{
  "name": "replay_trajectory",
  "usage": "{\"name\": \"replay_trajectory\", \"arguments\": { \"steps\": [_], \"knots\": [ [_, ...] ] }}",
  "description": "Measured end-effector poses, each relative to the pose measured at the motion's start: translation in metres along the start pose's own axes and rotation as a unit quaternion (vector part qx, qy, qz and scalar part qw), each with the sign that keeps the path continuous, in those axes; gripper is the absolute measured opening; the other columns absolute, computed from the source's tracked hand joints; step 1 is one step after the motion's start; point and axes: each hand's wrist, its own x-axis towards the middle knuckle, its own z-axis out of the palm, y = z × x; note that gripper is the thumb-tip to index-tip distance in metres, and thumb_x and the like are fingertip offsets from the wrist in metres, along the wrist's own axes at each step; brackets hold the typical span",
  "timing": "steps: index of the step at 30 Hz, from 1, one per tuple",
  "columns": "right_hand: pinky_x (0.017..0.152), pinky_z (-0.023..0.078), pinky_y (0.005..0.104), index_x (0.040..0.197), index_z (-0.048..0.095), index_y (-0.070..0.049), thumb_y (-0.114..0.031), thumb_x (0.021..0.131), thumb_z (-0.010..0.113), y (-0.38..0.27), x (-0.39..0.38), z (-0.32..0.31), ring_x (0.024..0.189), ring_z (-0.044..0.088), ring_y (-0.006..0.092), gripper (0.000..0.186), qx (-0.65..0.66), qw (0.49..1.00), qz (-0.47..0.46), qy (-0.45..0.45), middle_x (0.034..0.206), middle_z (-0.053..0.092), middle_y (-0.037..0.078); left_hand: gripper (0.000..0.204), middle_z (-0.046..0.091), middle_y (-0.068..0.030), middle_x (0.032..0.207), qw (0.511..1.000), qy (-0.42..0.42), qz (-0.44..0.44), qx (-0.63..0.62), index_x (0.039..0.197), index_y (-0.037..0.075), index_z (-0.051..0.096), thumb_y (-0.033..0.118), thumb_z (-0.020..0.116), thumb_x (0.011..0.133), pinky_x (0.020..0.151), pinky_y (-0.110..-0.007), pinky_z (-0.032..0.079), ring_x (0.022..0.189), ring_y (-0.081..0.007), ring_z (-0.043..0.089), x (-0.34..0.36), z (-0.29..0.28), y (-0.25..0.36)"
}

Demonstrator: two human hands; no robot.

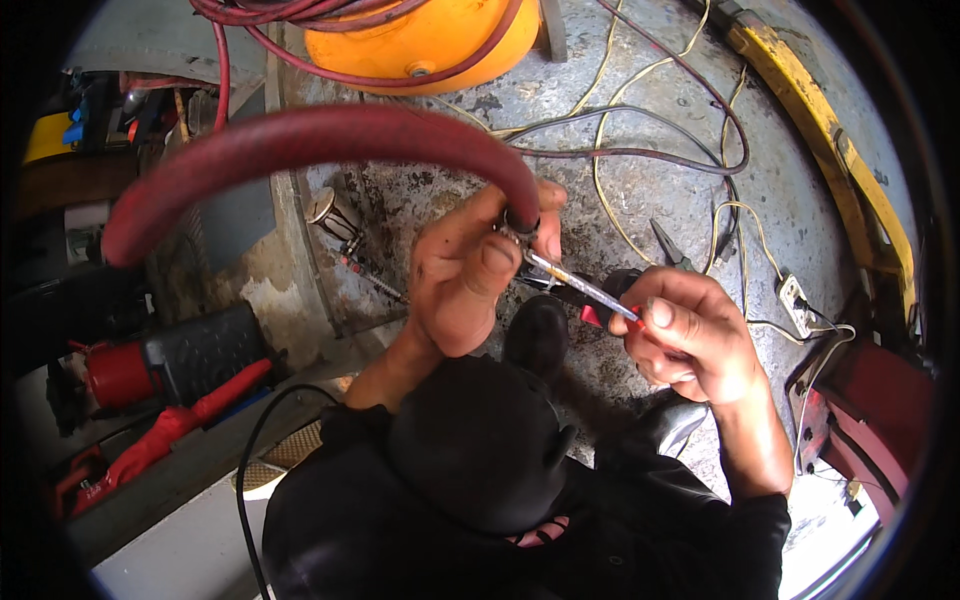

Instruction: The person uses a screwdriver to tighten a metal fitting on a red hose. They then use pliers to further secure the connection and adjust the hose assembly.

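My left hand (462, 275) is closed around the end of a thick dark-red rubber hose (330, 138), which arches up and away to the left. At that end, between thumb and fingers, sits a small metal fitting or clamp (511, 236), partly covered by the hand. My right hand (700, 335) grips a screwdriver (585, 287) with a red handle, mostly hidden in the fingers. Its metal shaft points up and left, with the tip at the fitting. Whether the tip sits in a screw is too small to tell.
An orange tank (430, 50) with coiled red hose stands at the far side. Cords, pliers (668, 245) and a power outlet box (796, 305) lie on the stained floor. A yellow metal beam (815, 135) is at right; a metal cup-like tool (333, 212) and cluttered shelves are left.
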Motion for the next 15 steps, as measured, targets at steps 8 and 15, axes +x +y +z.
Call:
{"name": "replay_trajectory", "arguments": {
  "steps": [8, 15],
  "knots": [
    [0.056, 0.048, 0.0296, 0.100, 0.062, 0.000, -0.014, 0.077, 0.080, 0.018, 0.005, 0.010, 0.062, 0.060, 0.0194, 0.032, -0.600, 0.614, -0.488, 0.154, 0.080, 0.064, 0.013, 0.055, 0.057, -0.0089, 0.093, 0.998, 0.060, -0.009, 0.007, 0.123, -0.009, 0.051, 0.039, 0.054, 0.097, 0.080, -0.031, 0.040, 0.086, -0.0153, 0.051, -0.004, 0.001, 0.002],
    [0.042, 0.033, 0.0222, 0.097, 0.063, 0.008, -0.034, 0.093, 0.064, -0.001, 0.002, 0.005, 0.050, 0.046, 0.0080, 0.042, -0.053, 0.998, 0.037, 0.004, 0.061, 0.055, 0.006, 0.051, 0.053, -0.0089, 0.090, 0.999, 0.022, 0.025, 0.013, 0.122, -0.006, 0.050, 0.040, 0.048, 0.099, 0.080, -0.036, 0.039, 0.085, -0.0188, 0.048, -0.003, 0.006, 0.005]
  ]
}}
